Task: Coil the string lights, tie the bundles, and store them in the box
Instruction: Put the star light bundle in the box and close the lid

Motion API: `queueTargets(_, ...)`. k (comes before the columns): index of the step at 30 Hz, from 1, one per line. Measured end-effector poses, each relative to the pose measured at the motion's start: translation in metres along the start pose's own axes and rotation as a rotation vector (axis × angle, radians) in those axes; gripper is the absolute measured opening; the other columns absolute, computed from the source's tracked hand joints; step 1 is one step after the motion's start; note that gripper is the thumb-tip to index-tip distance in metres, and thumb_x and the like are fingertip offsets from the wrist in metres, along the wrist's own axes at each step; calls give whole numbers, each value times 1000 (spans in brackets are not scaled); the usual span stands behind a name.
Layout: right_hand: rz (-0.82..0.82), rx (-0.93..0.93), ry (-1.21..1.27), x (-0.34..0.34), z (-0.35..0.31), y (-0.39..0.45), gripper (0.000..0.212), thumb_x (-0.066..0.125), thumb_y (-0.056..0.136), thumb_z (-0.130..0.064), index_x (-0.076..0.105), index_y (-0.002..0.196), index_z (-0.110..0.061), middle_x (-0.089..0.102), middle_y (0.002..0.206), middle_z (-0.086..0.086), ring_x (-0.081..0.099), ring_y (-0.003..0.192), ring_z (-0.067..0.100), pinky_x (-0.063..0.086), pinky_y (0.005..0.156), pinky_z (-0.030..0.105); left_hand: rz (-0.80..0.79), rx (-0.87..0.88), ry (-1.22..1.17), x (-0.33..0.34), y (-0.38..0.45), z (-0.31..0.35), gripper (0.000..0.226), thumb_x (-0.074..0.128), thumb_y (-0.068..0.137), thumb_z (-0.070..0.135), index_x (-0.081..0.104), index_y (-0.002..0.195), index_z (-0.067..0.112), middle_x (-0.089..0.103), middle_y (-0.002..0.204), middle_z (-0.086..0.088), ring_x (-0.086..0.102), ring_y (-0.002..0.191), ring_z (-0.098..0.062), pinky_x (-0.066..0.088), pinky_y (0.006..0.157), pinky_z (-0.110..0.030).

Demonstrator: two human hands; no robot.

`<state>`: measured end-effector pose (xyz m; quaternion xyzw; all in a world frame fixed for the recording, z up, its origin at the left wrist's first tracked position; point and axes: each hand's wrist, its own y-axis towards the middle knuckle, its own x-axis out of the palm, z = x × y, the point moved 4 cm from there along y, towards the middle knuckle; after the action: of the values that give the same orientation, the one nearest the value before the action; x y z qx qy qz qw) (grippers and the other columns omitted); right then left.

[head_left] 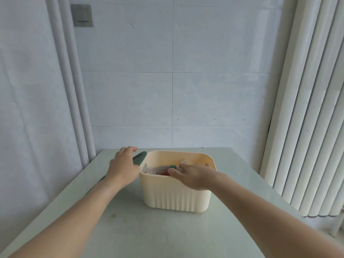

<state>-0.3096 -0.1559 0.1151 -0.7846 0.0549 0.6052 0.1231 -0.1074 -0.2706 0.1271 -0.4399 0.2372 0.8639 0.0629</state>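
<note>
Two bare forearms reaching forward across pale green worktop (130,229), toward cream ribbed box (176,194) near its far edge; right hand (193,175) dipped over near rim into box, fingers resting on or pressing down contents, whether curled around anything impossible to tell from this angle; contents partly hidden, showing clear wrapping or plastic (155,169), something red (164,173) and small green piece (173,166), presumably bundled string lights, though no separate coil or tie distinguishable; left hand (123,164) just left of box, laid over dark green flat object (139,157), likely lid, fingers curved loosely across its top, firm grasp not evident; lid leaning or lying against box's left wall, not yet on box; no loose lights visible anywhere on worktop; judged from this, coiling and tying apparently finished, storage in its last stage; remaining work seemingly settling bundles inside and closing box; white tiled wall behind, vertical blinds (307,127) at right, grey switch plate (81,15) upper left.
</note>
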Motion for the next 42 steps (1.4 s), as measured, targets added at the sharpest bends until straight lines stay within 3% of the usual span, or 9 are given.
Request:
queueTargets(5, -30, -23, -105, 0, 0, -4, 116, 46, 70, -90, 9, 158, -23, 43, 151, 3, 42, 137, 29, 36, 110, 46, -260, -148, 150, 22, -19, -43, 86, 54, 78, 7, 21, 156, 20, 41, 153, -9, 43, 137, -29, 39, 111, -40)
queueTargets(11, 375, -319, -165, 3, -14, -32, 88, 66, 89, -50, 14, 158, -31, 11, 167, 3, 8, 154, 22, 6, 125, 49, 283, -121, 22, -20, -27, -28, 46, 44, 87, -9, 64, 125, 9, 69, 100, -22, 63, 98, -43, 49, 79, -42)
queueTargets(16, 678, -198, 636, -18, -8, -59, 49, 61, 96, -38, 48, 140, -22, 61, 128, -6, 56, 109, 4, 42, 93, 21, 480, 229, -83, -47, -36, 31, 64, 47, 76, -24, 61, 132, 2, 65, 128, -19, 60, 120, -37, 43, 107, -42)
queueTargets(21, 288, -72, 1496, -35, -6, -59, 58, 71, 91, -33, 38, 136, -16, 70, 111, 17, 76, 91, 29, 62, 82, 45, 218, 427, -2, -8, -59, 100, 61, 50, 86, -15, 55, 140, 12, 61, 135, -11, 56, 124, -32, 42, 104, -39)
queueTargets(25, 404, 136, 1455, -28, 22, -49, 52, 67, 87, 1, 41, 132, -7, 70, 107, 22, 75, 88, 34, 61, 84, 48, -112, 526, -65, 26, -59, 110, 51, 55, 92, 8, 52, 141, 20, 58, 134, 1, 53, 127, -23, 43, 104, -36)
queueTargets(28, 487, 267, 1265, -26, 49, -49, 44, 64, 83, -2, 56, 126, 1, 75, 98, 18, 76, 78, 29, 61, 84, 44, -226, 396, 28, 33, -53, 94, 60, 55, 92, 37, 41, 149, 24, 38, 154, 2, 24, 147, -18, 14, 122, -42)
queueTargets(32, 558, 326, 750, -28, 58, -56, 34, 59, 88, -15, 60, 122, -11, 70, 106, 17, 65, 86, 25, 50, 69, 30, -63, 53, 84, 24, -36, 45, 50, 32, 101, 41, 42, 147, 24, 33, 155, -11, 19, 147, -25, 13, 119, -47)
queueTargets(36, 486, 255, 534, -21, 54, -47, 53, 56, 93, -25, 47, 144, -16, 52, 134, 10, 52, 118, 27, 48, 86, 33, -20, -49, -265, 28, -38, 19, 44, 40, 103, 32, 50, 143, 14, 59, 128, -13, 53, 111, -23, 39, 97, -31)
queueTargets(42, 432, 207, 525, -12, 46, -43, 59, 48, 97, -25, 35, 154, -15, 63, 104, 5, 55, 72, 16, 41, 53, 23, 261, -159, -441, 17, -45, 18, 16, 60, 95, 24, 62, 94, 8, 64, 82, 3, 59, 74, -14, 36, 58, -24)
